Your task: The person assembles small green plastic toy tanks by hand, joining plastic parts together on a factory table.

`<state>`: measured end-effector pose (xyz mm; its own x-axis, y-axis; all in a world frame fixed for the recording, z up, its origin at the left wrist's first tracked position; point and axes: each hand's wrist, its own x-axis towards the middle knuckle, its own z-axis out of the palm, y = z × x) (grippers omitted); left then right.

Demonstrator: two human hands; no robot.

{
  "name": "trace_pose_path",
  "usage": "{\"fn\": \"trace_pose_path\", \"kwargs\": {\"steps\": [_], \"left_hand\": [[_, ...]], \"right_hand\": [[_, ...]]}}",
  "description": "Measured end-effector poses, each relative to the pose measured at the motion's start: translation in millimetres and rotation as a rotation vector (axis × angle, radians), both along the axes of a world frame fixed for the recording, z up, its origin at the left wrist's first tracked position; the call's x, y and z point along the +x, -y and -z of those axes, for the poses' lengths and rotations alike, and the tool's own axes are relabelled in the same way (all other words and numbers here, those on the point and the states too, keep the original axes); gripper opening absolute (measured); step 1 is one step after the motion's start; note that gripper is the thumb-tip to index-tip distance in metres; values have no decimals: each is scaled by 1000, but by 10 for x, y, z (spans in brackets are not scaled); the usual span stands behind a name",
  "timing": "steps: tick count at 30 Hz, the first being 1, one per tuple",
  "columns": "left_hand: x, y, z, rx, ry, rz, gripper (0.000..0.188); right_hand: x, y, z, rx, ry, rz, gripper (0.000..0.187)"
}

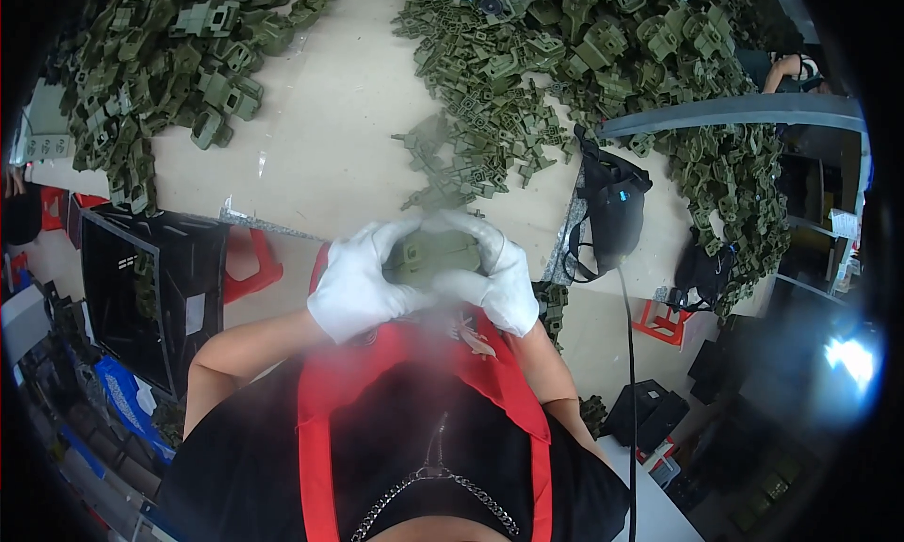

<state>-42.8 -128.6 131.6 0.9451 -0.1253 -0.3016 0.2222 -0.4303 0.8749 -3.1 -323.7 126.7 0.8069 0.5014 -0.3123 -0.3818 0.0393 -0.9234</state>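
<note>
Both hands wear white gloves and meet in front of my chest, close to the near edge of the pale table (325,156). Between them is a rounded olive-green plastic part (433,257); its exact kind I cannot make out. My left hand (363,283) is closed around the part's left side. My right hand (494,278) grips it from the right, fingers curled over the far side and thumb on the near side. A hazy smear over the middle of the picture blurs the fingertips. Just beyond the hands lie small olive-green plastic pieces (480,156).
Larger green parts are heaped at far left (202,80) and far right (603,48). A black bag (612,208) rests on the table, its cable (631,401) hanging down. A black crate (141,297) and red stool (252,267) stand left. Another person's arm (780,71) shows far right.
</note>
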Motion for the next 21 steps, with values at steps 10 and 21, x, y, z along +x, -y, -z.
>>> {"fn": "trace_pose_path", "kwargs": {"steps": [10, 21], "left_hand": [[110, -91, -12, -35, -71, 80, 74], [362, -172, 162, -126, -281, 197, 81]], "right_hand": [[-16, -171, -51, -184, 145, 43, 51], [242, -52, 206, -167, -64, -163, 77]]}}
